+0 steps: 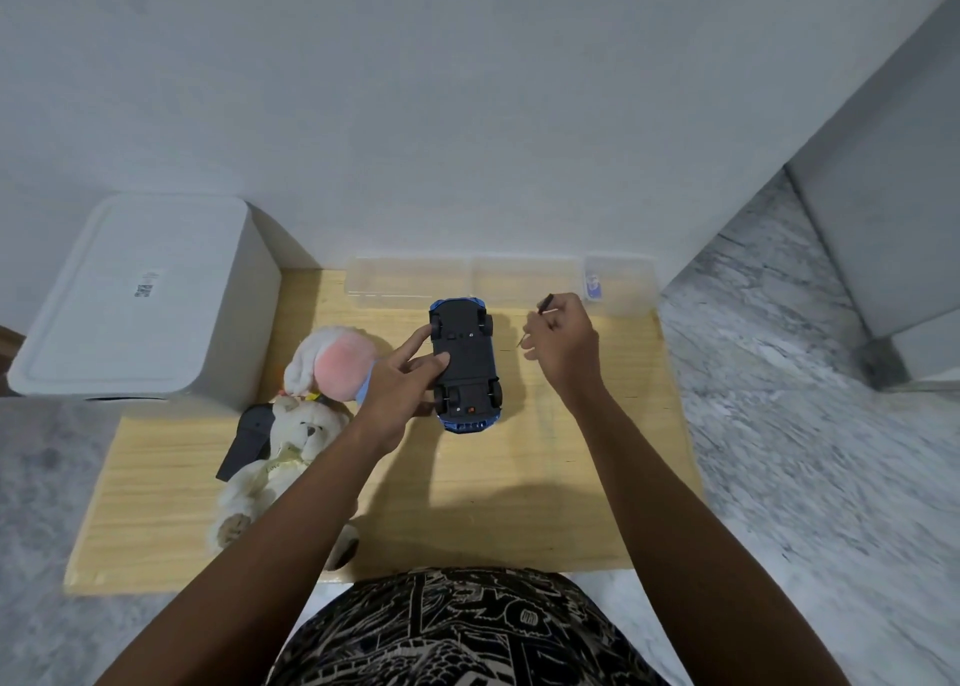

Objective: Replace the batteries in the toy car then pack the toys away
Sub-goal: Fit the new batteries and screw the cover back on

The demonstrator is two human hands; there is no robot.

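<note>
A blue toy car (467, 358) lies upside down on the wooden table (519, 477), its black underside facing up. My left hand (405, 379) grips the car's left side, the thumb resting on the underside. My right hand (563, 345) hovers just right of the car and pinches a thin screwdriver (543, 307), dark handle up, tip pointing down-left. A white teddy bear (280, 457) and a pink-and-white plush (332, 358) lie left of the car. A black remote control (249, 438) is partly tucked under the bear.
A large white lidded storage box (145, 296) stands at the table's back left. Clear plastic containers (415, 283) line the back edge by the wall; the right one (621, 283) holds a small blue-and-white pack. Marble floor surrounds the table.
</note>
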